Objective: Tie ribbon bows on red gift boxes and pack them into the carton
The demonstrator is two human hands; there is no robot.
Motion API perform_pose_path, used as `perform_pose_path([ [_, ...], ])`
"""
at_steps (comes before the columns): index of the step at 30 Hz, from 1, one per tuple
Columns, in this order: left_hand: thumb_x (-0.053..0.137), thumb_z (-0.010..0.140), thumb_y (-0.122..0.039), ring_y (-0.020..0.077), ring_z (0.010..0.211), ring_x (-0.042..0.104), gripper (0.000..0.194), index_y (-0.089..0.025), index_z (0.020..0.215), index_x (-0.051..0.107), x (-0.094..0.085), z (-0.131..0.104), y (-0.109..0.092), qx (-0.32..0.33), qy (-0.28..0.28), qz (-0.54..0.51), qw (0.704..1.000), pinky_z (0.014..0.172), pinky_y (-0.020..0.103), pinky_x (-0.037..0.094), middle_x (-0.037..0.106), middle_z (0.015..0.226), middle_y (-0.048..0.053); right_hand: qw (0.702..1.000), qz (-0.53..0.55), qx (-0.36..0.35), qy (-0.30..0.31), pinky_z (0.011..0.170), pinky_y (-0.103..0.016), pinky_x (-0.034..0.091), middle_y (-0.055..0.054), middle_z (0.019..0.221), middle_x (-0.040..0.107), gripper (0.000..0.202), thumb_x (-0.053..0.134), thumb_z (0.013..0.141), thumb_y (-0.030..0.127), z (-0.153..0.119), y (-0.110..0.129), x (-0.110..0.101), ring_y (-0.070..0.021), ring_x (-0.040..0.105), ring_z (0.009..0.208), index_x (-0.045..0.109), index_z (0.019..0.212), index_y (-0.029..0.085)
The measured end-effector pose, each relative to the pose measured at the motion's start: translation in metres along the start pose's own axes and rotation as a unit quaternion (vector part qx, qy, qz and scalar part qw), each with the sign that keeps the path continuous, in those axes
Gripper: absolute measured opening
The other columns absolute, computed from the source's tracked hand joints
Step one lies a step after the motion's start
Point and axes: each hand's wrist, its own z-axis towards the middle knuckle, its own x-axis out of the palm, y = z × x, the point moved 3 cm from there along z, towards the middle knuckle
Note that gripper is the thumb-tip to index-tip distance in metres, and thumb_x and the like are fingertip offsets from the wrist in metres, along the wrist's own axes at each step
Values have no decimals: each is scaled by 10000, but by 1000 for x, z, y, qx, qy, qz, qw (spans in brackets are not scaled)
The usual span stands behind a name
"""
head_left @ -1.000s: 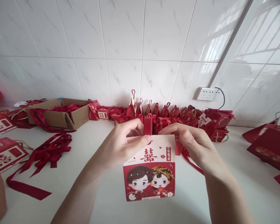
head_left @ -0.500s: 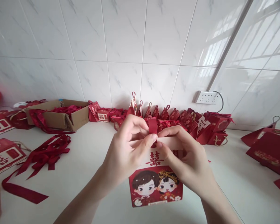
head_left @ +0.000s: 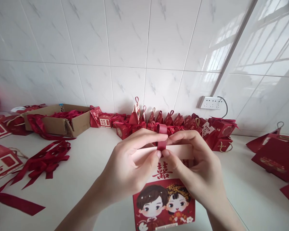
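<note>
Upright in front of me is a red and cream gift box [head_left: 165, 205], printed with two cartoon figures and a red double-happiness character. A red ribbon loop [head_left: 162, 138] stands at the middle of its pale top edge. My left hand [head_left: 135, 160] pinches the ribbon's base and the top edge from the left, with its index finger behind and its thumb in front. From the right, my right hand [head_left: 195, 160] pinches the same spot, its thumb tip close beside the left thumb. The fingers partly cover the box's upper sides.
A cardboard box [head_left: 55, 126] of red ribbons stands back left, with loose red ribbon [head_left: 48, 160] before it. Rows of finished red gift boxes [head_left: 178, 118] line the tiled wall. More red boxes [head_left: 276, 157] lie at right and at far left [head_left: 4, 162]. A power strip [head_left: 210, 102] is on the wall.
The gift box and both hands have come slightly lower and closer. The ribbon loop now shows rounded and more open at its top, and my left index finger lies straighter across it.
</note>
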Motion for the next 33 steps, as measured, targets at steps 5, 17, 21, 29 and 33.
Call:
perform_pose_path([
  [5, 591, 828, -184, 159, 867, 649, 221, -232, 1021, 687, 3, -1, 1, -7, -37, 2, 999, 711, 223, 587, 666, 958, 42, 999, 30, 8, -9, 444, -167, 472, -16, 849, 633, 104, 593, 852, 222, -2, 0, 0, -106, 595, 624, 537, 936, 244],
  [17, 591, 822, -183, 171, 936, 626, 249, -231, 1048, 682, -3, 1, 0, -23, -49, 14, 998, 736, 234, 567, 657, 947, 34, 974, 108, 168, 109, 335, -160, 315, 57, 560, 445, 168, 628, 821, 342, -1, -4, -3, -67, 368, 421, 507, 874, 238],
  [21, 588, 816, -168, 167, 963, 620, 262, -238, 1052, 676, -2, 1, 0, -28, -38, 11, 999, 799, 245, 557, 657, 967, 24, 971, 126, 185, 83, 341, -169, 340, 47, 555, 465, 183, 624, 816, 374, -2, -3, 0, -74, 402, 417, 523, 838, 222],
  [29, 636, 789, -298, 225, 1011, 615, 713, -342, 1400, 273, -9, 1, 13, -65, -5, -117, 991, 827, 347, 553, 531, 1304, 82, 969, 165, 144, -113, 385, -185, 367, 27, 637, 540, 147, 673, 777, 312, 4, -10, -16, -89, 471, 463, 565, 828, 226],
  [33, 733, 696, -355, 282, 1251, 453, 858, -323, 1412, 262, -9, 3, 19, -101, 74, -70, 990, 1030, 411, 422, 470, 1371, 79, 917, 252, 11, -309, 497, -239, 434, 18, 707, 542, 63, 631, 784, 211, 10, -21, -44, -126, 520, 572, 578, 796, 243],
])
